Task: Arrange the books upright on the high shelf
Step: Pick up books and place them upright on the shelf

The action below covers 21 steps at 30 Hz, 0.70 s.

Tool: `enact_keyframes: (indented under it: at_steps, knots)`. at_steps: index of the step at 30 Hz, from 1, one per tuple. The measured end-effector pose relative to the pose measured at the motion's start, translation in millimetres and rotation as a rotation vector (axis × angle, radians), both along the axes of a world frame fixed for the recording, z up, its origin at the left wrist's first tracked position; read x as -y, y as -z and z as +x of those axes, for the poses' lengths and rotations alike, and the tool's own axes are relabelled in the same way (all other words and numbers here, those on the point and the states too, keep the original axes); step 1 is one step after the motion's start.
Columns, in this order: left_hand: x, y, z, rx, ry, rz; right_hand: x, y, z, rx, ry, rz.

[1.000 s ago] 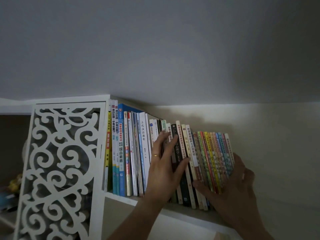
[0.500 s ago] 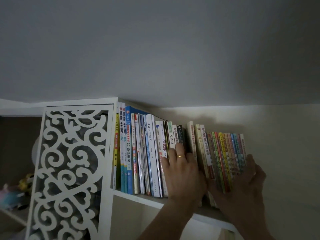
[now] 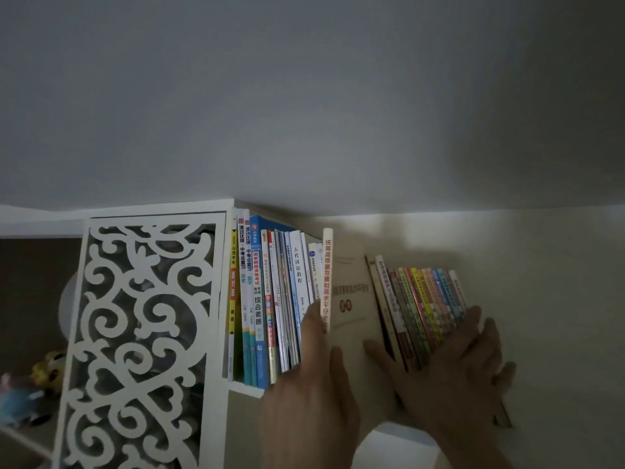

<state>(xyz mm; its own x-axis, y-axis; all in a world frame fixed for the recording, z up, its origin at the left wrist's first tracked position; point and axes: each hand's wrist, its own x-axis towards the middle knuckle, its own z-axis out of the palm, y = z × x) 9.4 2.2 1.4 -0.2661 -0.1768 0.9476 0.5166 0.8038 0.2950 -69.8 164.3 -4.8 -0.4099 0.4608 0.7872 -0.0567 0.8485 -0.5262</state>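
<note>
- Head view shows a pale book [image 3: 351,299] partly drawn out of the row on the high shelf [image 3: 245,389], its peach spine [image 3: 326,275] standing proud and its broad cover turned toward the right-hand group.
- The left hand [image 3: 313,397] is spread wide, fingers flat against the spine and the upright books [image 3: 270,299] beside it; it braces rather than grips, and I cannot tell whether the thumb hooks the cover.
- The right hand [image 3: 456,363] is also open, palm and fingers laid over the lower ends of the slim coloured books [image 3: 426,306], which lean left out of true.
- The step in hand looks like seating the pale book and closing the gap. It would go best by pushing the spine straight back while the right hand presses the leaning group leftward, low on the spines, so they tip upright against it rather than slide along.
- Edges: the shelf's front lip runs just beneath both hands, so books pulled forward could drop off it.
- Room: the carved white panel [image 3: 145,333] closes the row's left end; bare wall lies to the right of the coloured group, and the ceiling [image 3: 304,96] sits close above the tallest books, leaving little lift.
</note>
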Motion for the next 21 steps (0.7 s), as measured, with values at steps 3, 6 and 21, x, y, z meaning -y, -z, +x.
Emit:
enact_keyframes:
  at_steps: [3,6,21]
  knots:
    - [30,10,27,-0.094,0.013,-0.012,5,-4,-3,0.035,0.015,0.061]
    - [50,16,41,-0.143,0.072,0.050,9,-5,-7,0.067,0.031,0.146]
    - [5,-18,12,-0.002,0.180,0.143,-53,-18,7,-0.127,0.112,-0.015]
